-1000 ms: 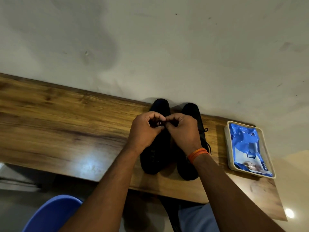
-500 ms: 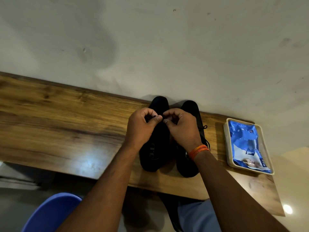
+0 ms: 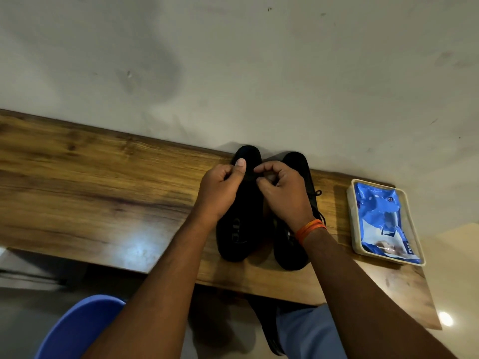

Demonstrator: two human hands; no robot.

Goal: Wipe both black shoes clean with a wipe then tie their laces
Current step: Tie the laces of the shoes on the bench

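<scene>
Both hands point(image 3: 255, 189) curled over left shoe's point(image 3: 239, 218) laces.

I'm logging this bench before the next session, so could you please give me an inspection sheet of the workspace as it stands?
Surface: wooden shelf set against a stained pale wall; glare patch near its front edge.
Job's things: left shoe and right shoe, both black, side by side, toes to the wall; blue wipe pack in a pale tray to their right.
Clutter: nothing seen.
Grips: left hand and right hand curled over the left shoe's laces, which are too dark to make out; orange bands on the right wrist.
Cables: nothing seen.
Surroundings: blue chair below left; bright spot on the floor at lower right.
</scene>
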